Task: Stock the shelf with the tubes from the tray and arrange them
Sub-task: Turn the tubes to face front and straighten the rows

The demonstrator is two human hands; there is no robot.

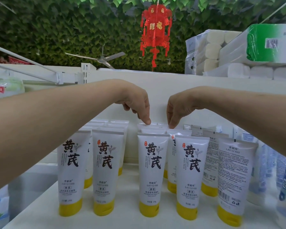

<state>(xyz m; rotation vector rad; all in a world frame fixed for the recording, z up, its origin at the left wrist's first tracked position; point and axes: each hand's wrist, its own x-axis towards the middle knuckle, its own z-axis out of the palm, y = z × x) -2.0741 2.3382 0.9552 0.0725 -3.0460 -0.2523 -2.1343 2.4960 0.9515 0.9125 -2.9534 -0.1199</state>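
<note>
Several white tubes with yellow caps stand cap-down in rows on the white shelf. Four front tubes show their black-lettered faces, among them one at the middle and one to its right. Two tubes at the right show their backs. My left hand reaches over the rows and pinches the top edge of a rear tube. Beside it, my right hand pinches the top edge of the neighbouring rear tube. No tray is in view.
Blue-and-white tubes crowd the shelf's right end. Wrapped toilet-paper packs sit on the shelf above at the right. A gap separates the two left tube columns from the middle ones. A red lantern hangs overhead.
</note>
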